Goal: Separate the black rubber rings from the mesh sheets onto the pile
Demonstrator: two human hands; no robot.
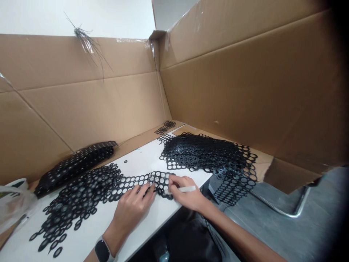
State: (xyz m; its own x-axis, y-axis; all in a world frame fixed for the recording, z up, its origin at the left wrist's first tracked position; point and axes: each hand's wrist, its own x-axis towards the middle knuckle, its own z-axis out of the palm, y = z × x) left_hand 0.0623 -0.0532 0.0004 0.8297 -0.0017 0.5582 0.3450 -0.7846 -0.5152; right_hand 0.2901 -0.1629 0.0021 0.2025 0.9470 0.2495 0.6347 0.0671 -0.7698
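Observation:
A strip of linked black rings (131,183) lies on the white board (141,160), and its right end is between my two hands. My left hand (136,200), with a watch on the wrist, rests on the strip with its fingers spread and pressing on the rings. My right hand (185,191) is closed round a white pen-like tool (187,189) at the strip's right end; the tool's tip is hidden by the fingers. Left of the strip spreads a heap of black rings (81,193).
A thick pile of black ring mesh (201,151) hangs over the board's right edge. A black perforated roll (79,163) lies at the left, near a plastic bag (16,207). Cardboard walls (245,83) stand behind and right. A metal chair frame (294,214) is at lower right.

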